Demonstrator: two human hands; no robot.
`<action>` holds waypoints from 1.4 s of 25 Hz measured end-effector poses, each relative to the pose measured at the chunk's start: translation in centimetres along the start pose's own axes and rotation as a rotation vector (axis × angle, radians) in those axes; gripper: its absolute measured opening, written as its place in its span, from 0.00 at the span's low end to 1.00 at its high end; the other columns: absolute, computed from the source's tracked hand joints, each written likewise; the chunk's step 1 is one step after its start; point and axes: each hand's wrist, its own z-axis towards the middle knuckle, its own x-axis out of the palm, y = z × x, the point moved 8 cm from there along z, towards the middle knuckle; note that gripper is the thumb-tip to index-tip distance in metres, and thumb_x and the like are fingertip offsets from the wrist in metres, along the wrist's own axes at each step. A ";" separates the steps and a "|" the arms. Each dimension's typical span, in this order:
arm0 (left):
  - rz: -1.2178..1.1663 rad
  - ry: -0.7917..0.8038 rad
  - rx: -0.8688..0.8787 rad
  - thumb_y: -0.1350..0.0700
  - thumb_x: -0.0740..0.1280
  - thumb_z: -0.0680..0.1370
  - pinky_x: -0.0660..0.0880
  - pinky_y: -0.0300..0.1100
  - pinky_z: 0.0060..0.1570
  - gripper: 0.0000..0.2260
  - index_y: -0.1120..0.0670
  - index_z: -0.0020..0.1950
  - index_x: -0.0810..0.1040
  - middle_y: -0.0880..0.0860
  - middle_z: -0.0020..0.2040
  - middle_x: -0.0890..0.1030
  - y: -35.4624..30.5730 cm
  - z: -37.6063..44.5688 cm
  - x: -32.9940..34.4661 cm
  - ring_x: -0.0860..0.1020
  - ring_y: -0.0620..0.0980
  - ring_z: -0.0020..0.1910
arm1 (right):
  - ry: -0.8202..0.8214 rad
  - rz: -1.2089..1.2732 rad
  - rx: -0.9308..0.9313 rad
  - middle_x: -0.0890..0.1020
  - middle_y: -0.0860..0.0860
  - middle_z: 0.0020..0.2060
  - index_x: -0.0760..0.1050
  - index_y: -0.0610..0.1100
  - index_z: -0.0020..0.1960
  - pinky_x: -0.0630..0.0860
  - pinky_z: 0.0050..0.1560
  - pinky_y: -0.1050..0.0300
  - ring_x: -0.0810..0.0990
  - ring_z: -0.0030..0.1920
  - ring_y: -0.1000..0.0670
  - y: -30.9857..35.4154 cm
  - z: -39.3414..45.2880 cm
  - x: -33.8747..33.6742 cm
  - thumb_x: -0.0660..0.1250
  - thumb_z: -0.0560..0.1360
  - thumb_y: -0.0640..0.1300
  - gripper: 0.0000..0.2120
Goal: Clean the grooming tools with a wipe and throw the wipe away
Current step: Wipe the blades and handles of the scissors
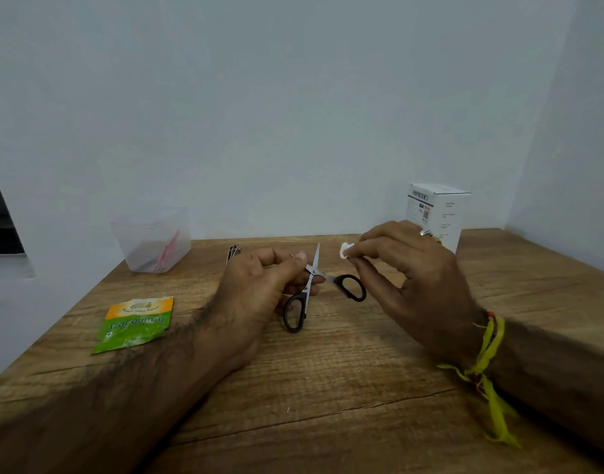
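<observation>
Scissors [314, 278] held over wooden table [328, 388], blades spread wide. Going left to right: translucent tub [152, 239] at back left, pink sticks leaning inside, count unclear; green sachet [135, 325] flat, apparently torn open; small metal tool [233, 252] behind left hand [259, 295], whose fingers pinch one blade near pivot. Judged light, stiff, sharp-edged, slippery when wet: best gripped at pivot or black loops. Right hand [403, 268] fingertips pinch small white wipe [345, 249], soft, beside upright blade. White box [437, 213] behind, contents hidden.
</observation>
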 end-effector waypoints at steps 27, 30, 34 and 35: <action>-0.090 -0.014 -0.006 0.69 0.72 0.75 0.82 0.39 0.38 0.07 0.63 0.51 0.83 0.60 0.43 0.87 0.2 -0.8 0.4 0.87 0.53 0.41 | 0.358 -0.183 -0.129 0.83 0.47 0.46 0.82 0.42 0.50 0.77 0.38 0.45 0.80 0.42 0.43 2.4 -0.5 3.1 0.66 0.78 0.42 0.07; -0.110 -0.017 0.004 0.69 0.72 0.75 0.82 0.39 0.37 0.07 0.63 0.51 0.83 0.60 0.42 0.87 0.2 -0.8 0.4 0.87 0.52 0.40 | 0.369 -0.209 -0.162 0.83 0.47 0.46 0.82 0.42 0.49 0.77 0.38 0.49 0.80 0.41 0.44 2.8 -0.6 3.0 0.68 0.77 0.40 0.05; -0.092 -0.003 0.013 0.68 0.73 0.75 0.82 0.39 0.39 0.08 0.61 0.52 0.84 0.59 0.43 0.87 0.1 -0.8 0.5 0.87 0.53 0.42 | 0.350 -0.273 -0.191 0.83 0.47 0.45 0.82 0.43 0.49 0.74 0.36 0.50 0.79 0.39 0.45 2.9 -0.5 2.9 0.66 0.77 0.41 0.06; -0.084 -0.005 0.014 0.68 0.73 0.75 0.82 0.40 0.39 0.08 0.61 0.52 0.84 0.59 0.43 0.87 0.1 -0.8 0.5 0.87 0.53 0.42 | 0.349 -0.257 -0.191 0.83 0.47 0.45 0.82 0.43 0.49 0.74 0.37 0.50 0.79 0.39 0.45 2.9 -0.4 2.9 0.68 0.77 0.40 0.05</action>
